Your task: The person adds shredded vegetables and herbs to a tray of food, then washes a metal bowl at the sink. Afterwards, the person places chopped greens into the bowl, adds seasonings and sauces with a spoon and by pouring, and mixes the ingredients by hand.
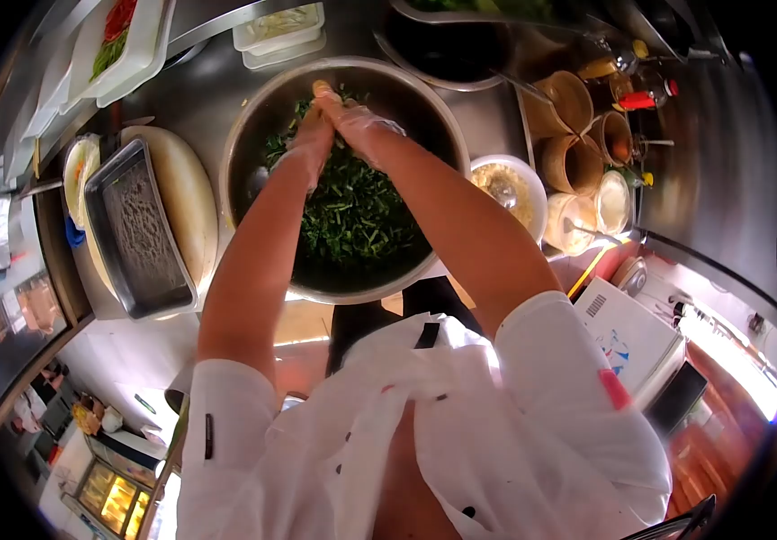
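A large round metal bowl (454, 135) holds chopped green leaves (352, 211). Both hands wear clear plastic gloves and meet over the far part of the bowl, above the greens. My left hand (309, 135) is on the left side, its fingers pointing away from me and partly hidden by the other hand. My right hand (352, 121) lies against it, fingers stretched forward. Whether anything is between the palms does not show.
At left, an empty metal tray (141, 225) rests on a round board (192, 193). To the right stand a white bowl of chopped food (528, 193) and several seasoning containers (571, 165). A dark pan (447, 58) and white tubs (278, 31) are beyond the bowl.
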Demonstrator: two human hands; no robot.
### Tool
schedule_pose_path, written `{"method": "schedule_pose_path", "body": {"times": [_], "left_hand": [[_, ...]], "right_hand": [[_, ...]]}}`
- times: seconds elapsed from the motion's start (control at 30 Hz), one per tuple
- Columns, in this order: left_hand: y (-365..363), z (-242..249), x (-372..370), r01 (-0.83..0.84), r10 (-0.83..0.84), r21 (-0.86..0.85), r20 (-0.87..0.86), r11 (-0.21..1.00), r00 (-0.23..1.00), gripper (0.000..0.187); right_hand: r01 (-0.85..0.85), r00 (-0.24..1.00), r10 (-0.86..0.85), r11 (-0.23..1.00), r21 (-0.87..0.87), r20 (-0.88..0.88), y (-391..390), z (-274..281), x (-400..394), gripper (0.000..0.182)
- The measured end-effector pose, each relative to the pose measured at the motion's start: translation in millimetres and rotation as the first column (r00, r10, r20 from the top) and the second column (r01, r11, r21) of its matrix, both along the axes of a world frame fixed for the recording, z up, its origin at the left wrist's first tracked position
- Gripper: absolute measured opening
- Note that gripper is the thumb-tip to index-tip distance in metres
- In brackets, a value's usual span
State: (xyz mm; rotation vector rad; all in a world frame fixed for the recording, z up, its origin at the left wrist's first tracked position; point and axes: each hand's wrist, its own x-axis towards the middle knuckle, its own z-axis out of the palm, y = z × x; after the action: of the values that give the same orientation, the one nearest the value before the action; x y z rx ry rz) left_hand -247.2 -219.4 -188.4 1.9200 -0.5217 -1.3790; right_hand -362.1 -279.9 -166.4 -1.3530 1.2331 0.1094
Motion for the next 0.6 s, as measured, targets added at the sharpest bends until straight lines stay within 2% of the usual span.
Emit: {"method": "schedule_pose_path", "body": {"times": [0.1, 0.13, 0.17, 0.23, 0.3, 0.37, 0.4, 0.43, 0.47, 0.5, 0.53, 0.57, 0.6], "left_hand": [[-5.9, -27.6, 17.3, 0.029, -0.029, 0.011, 0.078, 1.0, 0.997, 0.062], [2.5, 0.1, 18.4, 0.134, -0.131, -0.036, 0.068, 0.99, 0.989, 0.067], [10.6, 30.9, 17.3, 0.133, -0.137, 0.04, 0.096, 0.99, 0.986, 0.068], [28.5, 95.8, 8.6, 0.123, -0.152, 0.179, 0.158, 0.976, 0.976, 0.071], [57.7, 109.2, 17.9, 0.097, -0.106, 0.187, 0.036, 0.977, 0.994, 0.075], [95.1, 59.7, 37.0, 0.014, -0.016, 0.19, 0.011, 0.982, 1.0, 0.088], [113.8, 34.7, 34.4, -0.037, 0.049, 0.134, -0.083, 0.99, 0.995, 0.097], [125.6, 18.9, 26.8, -0.05, 0.064, 0.108, -0.132, 0.993, 0.989, 0.097], [128.5, 10.3, 14.3, 0.056, -0.049, 0.079, -0.087, 0.995, 0.995, 0.096], [127.9, 4.6, 3.6, 0.282, -0.286, 0.063, 0.057, 0.957, 0.957, 0.096], [120.4, 7.9, -8.8, 0.316, -0.322, 0.074, 0.101, 0.946, 0.941, 0.096], [108.1, 11.4, -19.9, 0.073, -0.073, 0.101, -0.006, 0.992, 0.997, 0.097], [94.0, 21.7, -32.8, -0.194, 0.205, 0.125, -0.087, 0.973, 0.975, 0.099]], "right_hand": [[-0.005, 0.995, 0.006, 1.0, 0.003, -0.097, 5.8, 8.0, 0.6, 0.12], [-0.029, 0.989, 0.03, 1.0, 0.005, -0.143, 7.1, 23.7, -3.3, 0.121], [-0.05, 0.981, 0.05, 0.999, 0.007, -0.186, 9.1, 38.7, -8.1, 0.121], [0.011, 0.981, -0.014, 1.0, -0.019, -0.194, 18.6, 64.6, -27.0, 0.121], [0.093, 0.974, -0.104, 0.993, -0.066, -0.199, 28.8, 64.1, -50.4, 0.121], [0.191, 0.956, -0.216, 0.972, -0.133, -0.2, 44.9, 28.2, -69.1, 0.12], [0.359, 0.911, -0.345, 0.933, 0.023, -0.228, 57.1, 49.0, -68.1, 0.118], [0.255, 0.96, -0.251, 0.967, 0.017, -0.127, 65.3, 45.7, -68.1, 0.119], [0.147, 0.989, -0.147, 0.989, -0.005, -0.027, 72.9, 36.6, -67.9, 0.121], [0.235, 0.972, -0.234, 0.972, 0.023, -0.032, 76.9, 28.5, -57.5, 0.123], [0.322, 0.946, -0.321, 0.945, 0.048, -0.037, 80.5, 29.0, -46.5, 0.127], [0.32, 0.947, -0.32, 0.946, 0.044, -0.013, 81.5, 31.1, -43.2, 0.131], [0.331, 0.944, -0.331, 0.941, 0.067, -0.018, 83.6, 25.8, -41.6, 0.131]]}}
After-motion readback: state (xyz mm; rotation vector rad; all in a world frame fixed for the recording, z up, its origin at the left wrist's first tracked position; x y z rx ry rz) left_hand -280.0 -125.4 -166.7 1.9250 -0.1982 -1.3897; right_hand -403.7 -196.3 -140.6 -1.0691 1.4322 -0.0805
